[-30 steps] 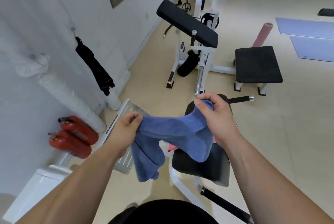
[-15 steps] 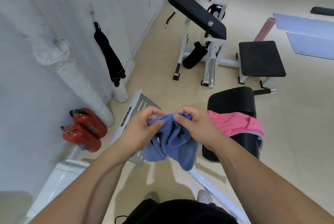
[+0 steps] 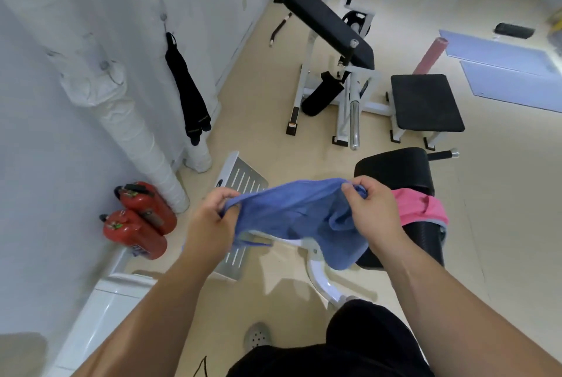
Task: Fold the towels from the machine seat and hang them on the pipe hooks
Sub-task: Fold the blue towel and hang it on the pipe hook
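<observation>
towel taut between each hand

Padded bench is standing on beige floor. White wall is running left of it; blue mats are lying right.

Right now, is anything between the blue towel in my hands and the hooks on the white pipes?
Nothing visible does. The left hand and right hand hold the blue towel in the air, with open space toward the wrapped pipe. Red extinguishers stand low at its foot; a black cloth occupies the farther hook.
</observation>
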Available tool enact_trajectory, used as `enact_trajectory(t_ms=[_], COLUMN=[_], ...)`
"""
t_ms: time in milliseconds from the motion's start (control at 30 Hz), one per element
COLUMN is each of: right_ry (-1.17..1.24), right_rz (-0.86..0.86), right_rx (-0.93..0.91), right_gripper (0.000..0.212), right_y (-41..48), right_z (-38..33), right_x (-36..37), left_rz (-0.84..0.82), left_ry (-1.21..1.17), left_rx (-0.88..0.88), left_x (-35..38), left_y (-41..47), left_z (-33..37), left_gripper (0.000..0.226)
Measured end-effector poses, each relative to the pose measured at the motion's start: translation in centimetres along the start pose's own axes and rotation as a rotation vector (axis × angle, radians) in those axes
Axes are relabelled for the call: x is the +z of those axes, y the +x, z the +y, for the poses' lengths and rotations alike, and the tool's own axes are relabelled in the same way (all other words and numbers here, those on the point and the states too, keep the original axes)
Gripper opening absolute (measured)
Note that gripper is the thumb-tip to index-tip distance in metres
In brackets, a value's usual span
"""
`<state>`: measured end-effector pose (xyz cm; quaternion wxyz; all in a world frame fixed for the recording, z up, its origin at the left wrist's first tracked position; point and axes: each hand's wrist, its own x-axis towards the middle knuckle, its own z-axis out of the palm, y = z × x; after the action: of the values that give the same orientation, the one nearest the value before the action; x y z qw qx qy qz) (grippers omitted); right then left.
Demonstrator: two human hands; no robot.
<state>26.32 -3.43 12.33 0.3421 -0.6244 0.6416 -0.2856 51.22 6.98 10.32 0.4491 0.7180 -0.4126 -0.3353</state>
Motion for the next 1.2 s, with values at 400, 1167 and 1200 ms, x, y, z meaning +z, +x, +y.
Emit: enact_trajectory(t_ms=[400, 1167, 1200], right_ry=[0.147, 0.312, 0.354], right_rz=[-0.574, -0.222, -0.213], right_rx=[-0.303, 0.128, 0.133], right_gripper=[0.014, 0.031, 0.028], right_y=[-0.5, 3.1, 2.6], right_z=[-5.5, -3.6, -3.7], right_x=[2.5, -0.4, 0.0], left_rz=[-0.190, -0.097, -0.109], left_ry=[-0.110, -0.283, -0.279], left_rx=[0.092, -0.158, -0.158], left_x=[1.5, 6.4, 6.7], left_y=[0.2, 2.8, 2.6], left_z=[5.4, 5.5, 5.7], left_gripper=[0.025, 0.023, 0.023])
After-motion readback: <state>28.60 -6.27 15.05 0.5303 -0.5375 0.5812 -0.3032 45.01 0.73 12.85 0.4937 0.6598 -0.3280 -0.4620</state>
